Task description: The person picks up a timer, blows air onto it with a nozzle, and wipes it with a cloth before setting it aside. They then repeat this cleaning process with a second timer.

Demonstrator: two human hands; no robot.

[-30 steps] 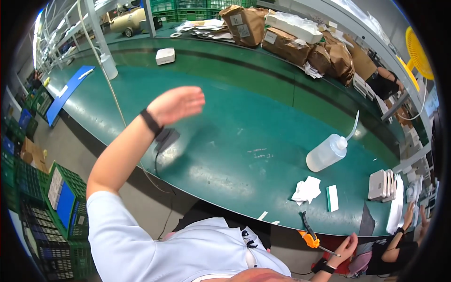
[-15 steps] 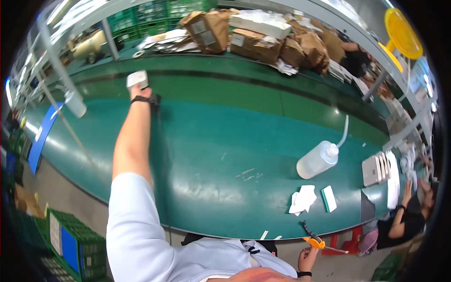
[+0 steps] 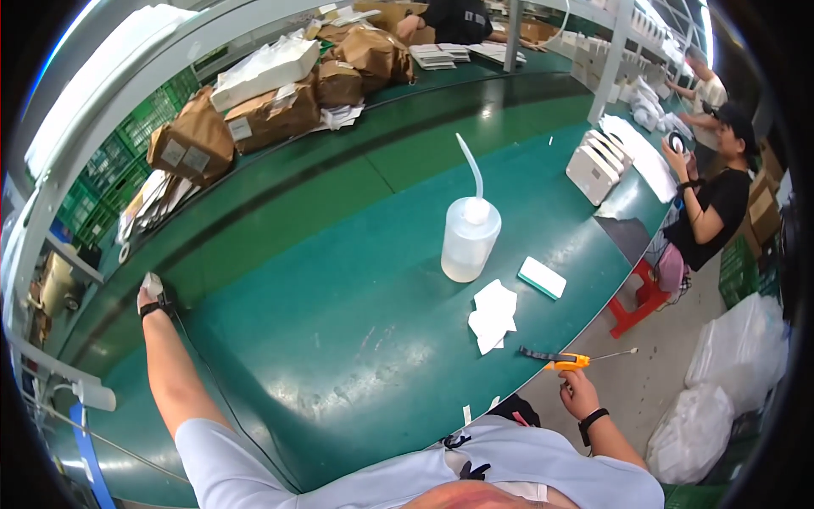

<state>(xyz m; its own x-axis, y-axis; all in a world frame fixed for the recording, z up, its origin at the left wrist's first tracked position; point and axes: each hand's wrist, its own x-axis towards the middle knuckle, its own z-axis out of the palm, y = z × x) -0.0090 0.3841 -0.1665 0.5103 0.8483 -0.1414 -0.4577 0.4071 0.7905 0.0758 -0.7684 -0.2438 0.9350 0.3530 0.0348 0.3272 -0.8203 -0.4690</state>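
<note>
My left arm stretches out to the far left, over the green belt. There my left hand is closed round a small white block-like piece, which it partly hides. By the near right table edge, my right hand grips an orange tool with a black curved end and a thin rod. Nearest to that hand on the table lie a crumpled white tissue and a white-and-green sponge block. Behind them stands a translucent squeeze bottle with a bent spout.
Several pale flat cases stand in a row at the right. A co-worker sits beyond them by a red stool. Brown paper parcels line the far side. A thin cable runs beside my left arm.
My view has swung to the right, so the table things appear farther left. My left hand still holds the white piece. The orange tool stays in my right hand, now more fully in view.
</note>
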